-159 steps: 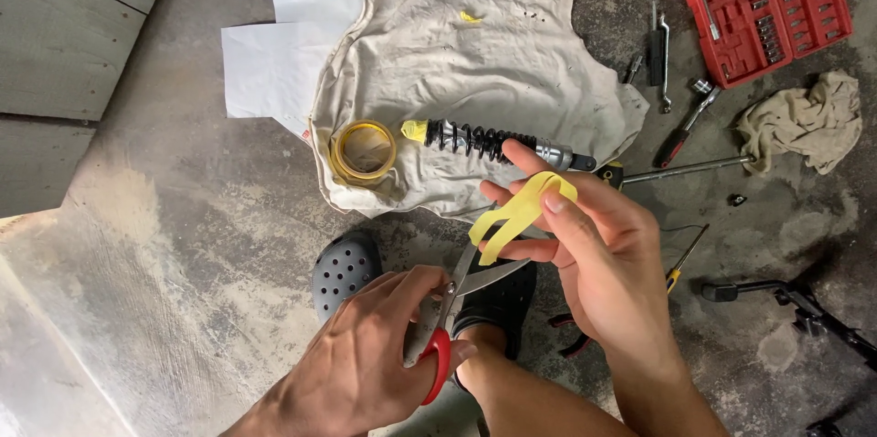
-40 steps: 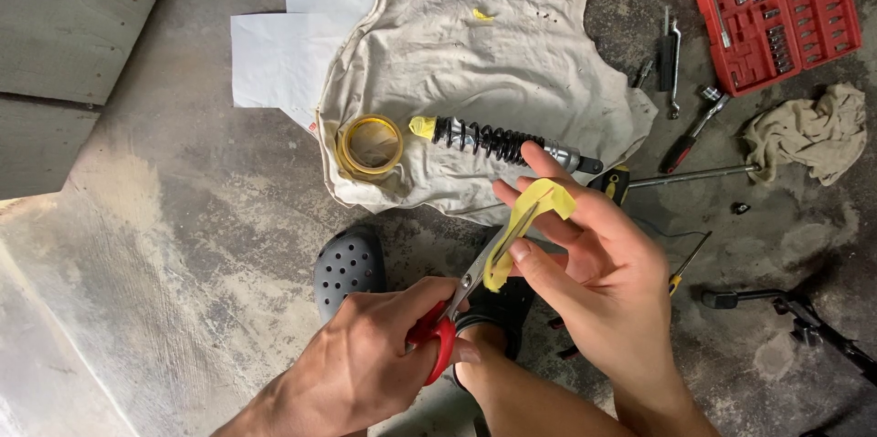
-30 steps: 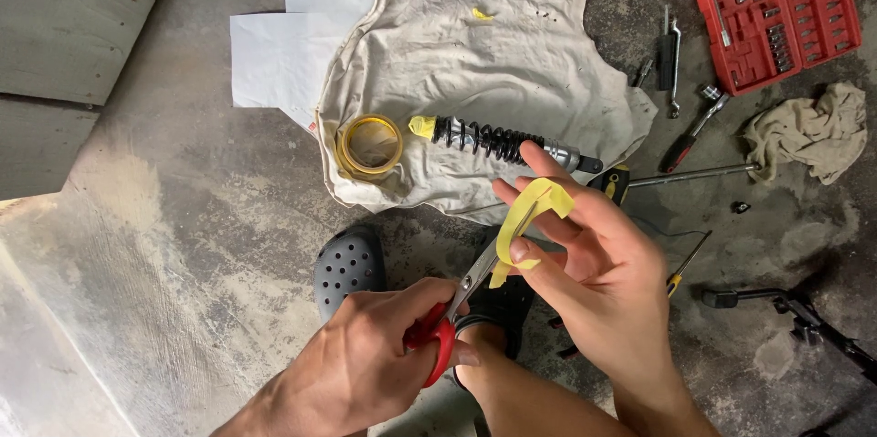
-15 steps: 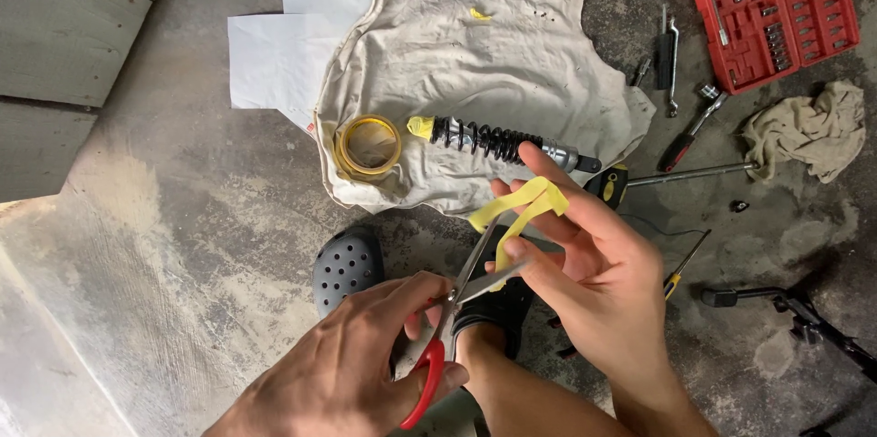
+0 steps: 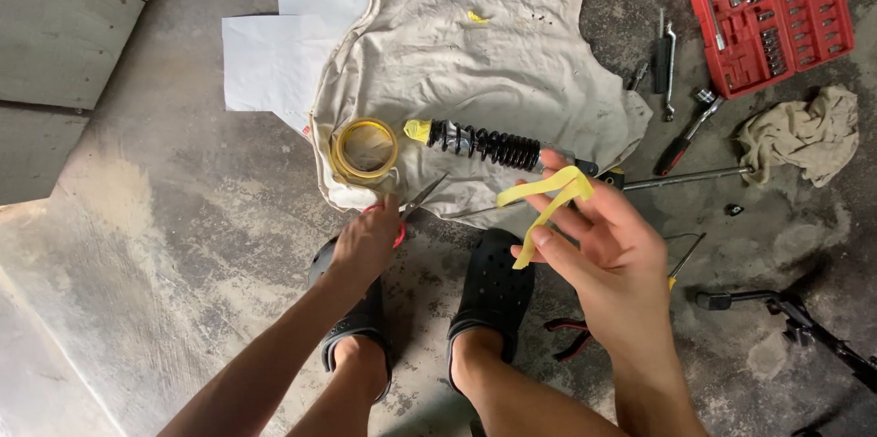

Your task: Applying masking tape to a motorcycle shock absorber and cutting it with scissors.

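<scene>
Yellow tape strip (image 5: 548, 204) held up in the right hand (image 5: 607, 259), scissors (image 5: 411, 209) gripped low in the left hand (image 5: 365, 241).

The strip is pinched between thumb and fingers above the black clogs (image 5: 493, 295), off the near edge of the beige cloth (image 5: 493, 63). The left hand, closed on what look like red handles, points the blades toward the tape roll (image 5: 365, 149) near the cloth's left edge. A black coil shock absorber (image 5: 484, 145) lies beside the roll.
</scene>
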